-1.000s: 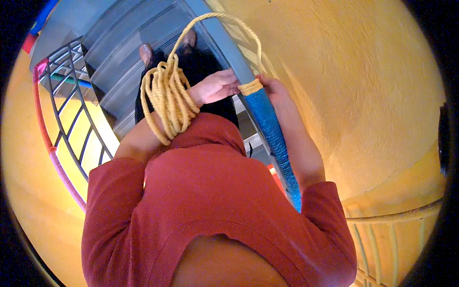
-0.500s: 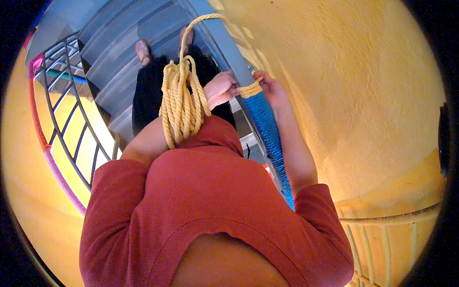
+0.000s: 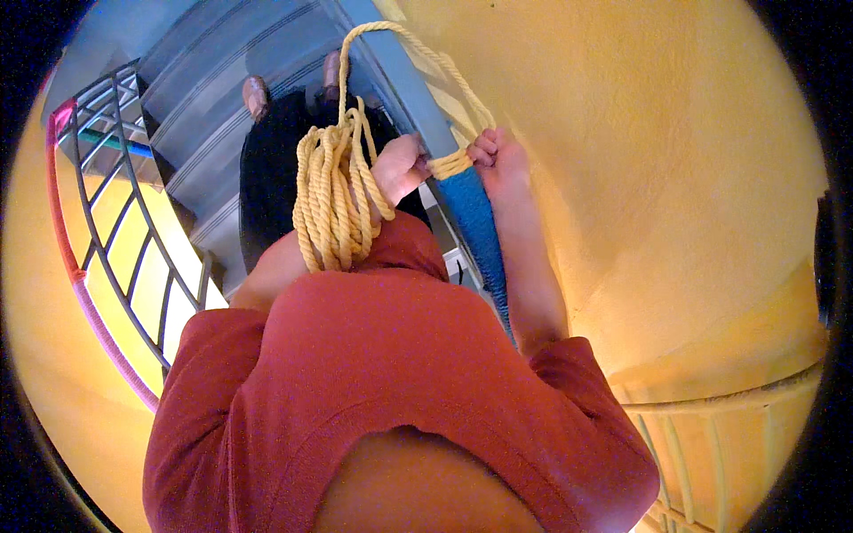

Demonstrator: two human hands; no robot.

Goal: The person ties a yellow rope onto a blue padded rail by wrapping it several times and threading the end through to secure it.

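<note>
A thick coil of pale yellow rope [image 3: 333,200] hangs over my left forearm. From its top a single strand climbs, arcs over the rail and comes down along the wall to my right hand [image 3: 499,158]. That hand is closed on the strand at the rail's wall side. A few yellow turns lie side by side across the handrail [image 3: 475,213], whose near part is wrapped in blue cord and whose far part is bare grey-blue. My left hand [image 3: 402,166] is closed at the other end of these turns, its fingertips partly hidden, pressing the rope against the rail.
Grey steps [image 3: 209,98] descend ahead, with my shoes [image 3: 255,96] on them. A rough yellow wall [image 3: 657,195] rises close beside the rail on the right. To the left curves a dark metal railing [image 3: 111,231] with a red and pink wrapped top.
My right hand has closed into a fist and drawn the rope up and slightly toward the wall. The strand now runs taut beside the wall. My left hand has shifted slightly left.
</note>
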